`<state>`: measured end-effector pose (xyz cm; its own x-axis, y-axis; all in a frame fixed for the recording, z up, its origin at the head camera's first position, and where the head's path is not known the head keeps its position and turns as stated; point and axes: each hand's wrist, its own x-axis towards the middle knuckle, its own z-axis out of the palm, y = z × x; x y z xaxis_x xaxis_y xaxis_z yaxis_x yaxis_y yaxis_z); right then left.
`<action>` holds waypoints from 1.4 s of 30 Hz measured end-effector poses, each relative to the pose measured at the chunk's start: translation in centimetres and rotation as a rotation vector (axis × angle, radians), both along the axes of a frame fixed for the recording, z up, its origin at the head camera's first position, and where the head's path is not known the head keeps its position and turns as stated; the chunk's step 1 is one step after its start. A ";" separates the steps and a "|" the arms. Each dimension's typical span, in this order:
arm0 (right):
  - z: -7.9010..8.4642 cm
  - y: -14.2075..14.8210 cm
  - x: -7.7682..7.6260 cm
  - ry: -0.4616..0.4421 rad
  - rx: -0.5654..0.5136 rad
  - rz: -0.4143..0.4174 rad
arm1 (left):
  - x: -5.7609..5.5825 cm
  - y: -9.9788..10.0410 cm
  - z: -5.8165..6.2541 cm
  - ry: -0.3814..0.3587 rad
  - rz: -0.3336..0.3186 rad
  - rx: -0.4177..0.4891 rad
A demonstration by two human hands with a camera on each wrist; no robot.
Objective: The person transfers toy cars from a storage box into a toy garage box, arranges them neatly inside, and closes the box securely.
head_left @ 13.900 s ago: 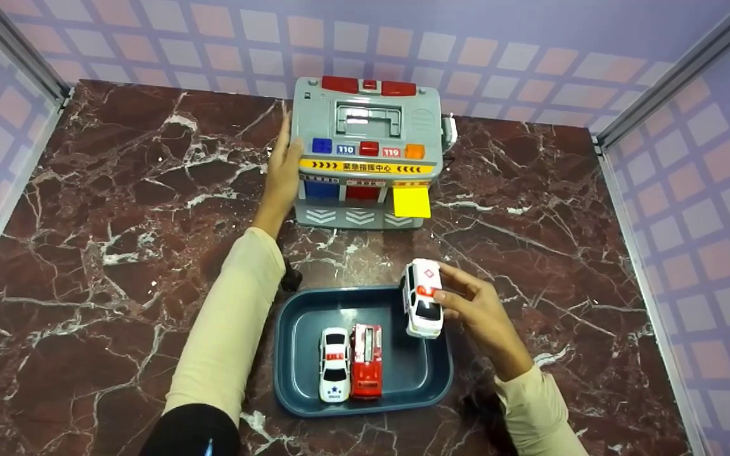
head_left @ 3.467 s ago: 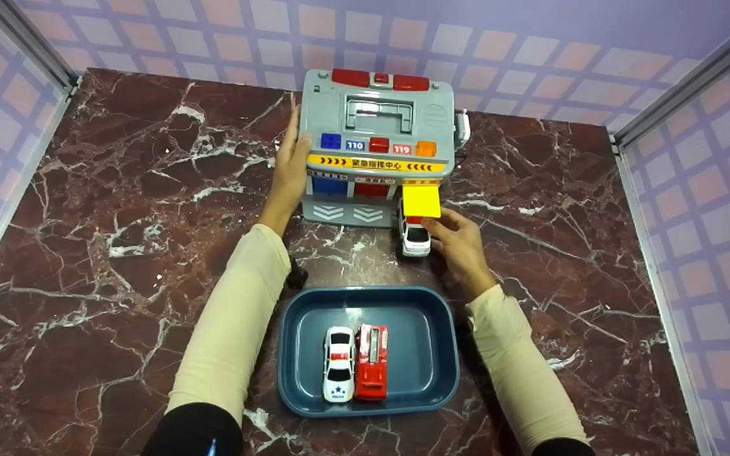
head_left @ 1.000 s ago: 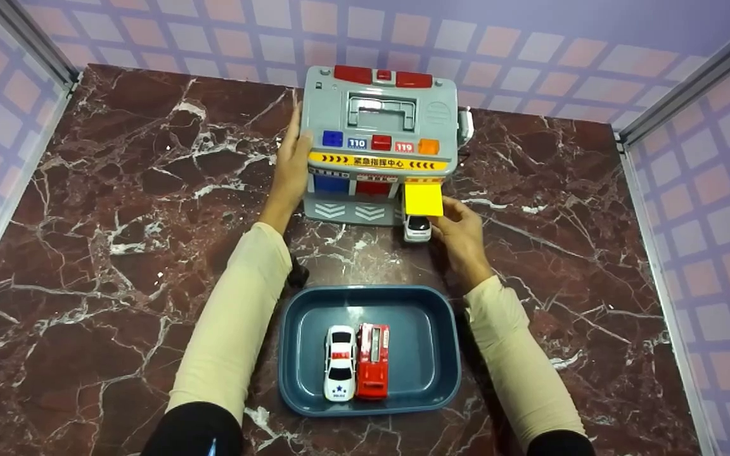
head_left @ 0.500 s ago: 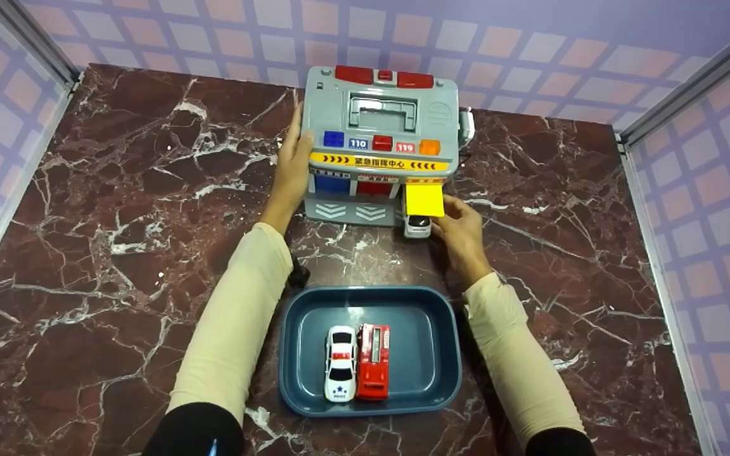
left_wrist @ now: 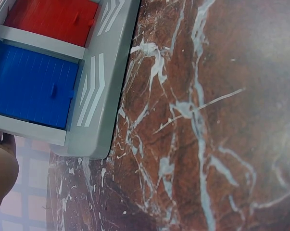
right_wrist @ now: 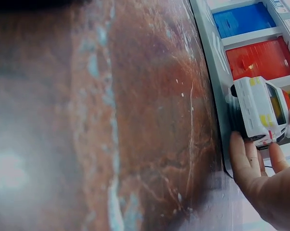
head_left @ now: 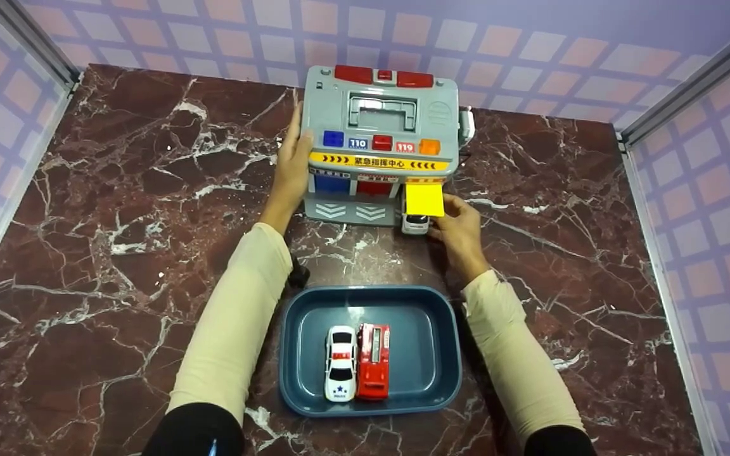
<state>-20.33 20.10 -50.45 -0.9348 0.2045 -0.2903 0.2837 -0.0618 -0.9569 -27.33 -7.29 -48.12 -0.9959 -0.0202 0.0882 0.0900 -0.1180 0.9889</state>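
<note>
A grey toy rescue station (head_left: pixel 320 107) stands at the back in the head view, a yellow door (head_left: pixel 424 200) raised over its right bay. My left hand (head_left: pixel 290 166) lies along the station's left side, fingers straight and thumb at the front corner. My right hand (head_left: pixel 460 231) holds a white toy ambulance (head_left: pixel 415 225) by its side, thumb near the roof and fingers low along the body. The ambulance is partly under the yellow door, its front end sticking out. In the right wrist view, the ambulance (right_wrist: pixel 255 106) sits close beside the red door (right_wrist: pixel 262 57).
Nearer me is a dark blue tray (head_left: pixel 438 297) with a white toy police car (head_left: pixel 340 373) and a red toy fire engine (head_left: pixel 374 373) side by side. The marble-patterned table (head_left: pixel 149 190) is bounded by checked walls (head_left: pixel 530 44). A blue door (left_wrist: pixel 31 82) is down at the station's left.
Earlier the right hand held the ambulance over the tray; it has since moved to the right bay. Over the last second it slid slightly farther under the yellow door. The left hand stayed.
</note>
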 end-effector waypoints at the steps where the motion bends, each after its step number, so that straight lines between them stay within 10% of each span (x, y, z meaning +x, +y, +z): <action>1: 0.0 0.0 0.0 0.000 -0.004 0.002 | 0.0 0.0 0.0 0.008 0.001 -0.007; 33: 0.2 0.1 0.5 0.003 0.077 0.039 | -0.1 0.0 -0.2 0.015 0.002 -0.015; 42: 0.1 0.1 0.3 0.031 0.133 0.031 | 1.1 0.2 1.7 0.013 -0.016 0.001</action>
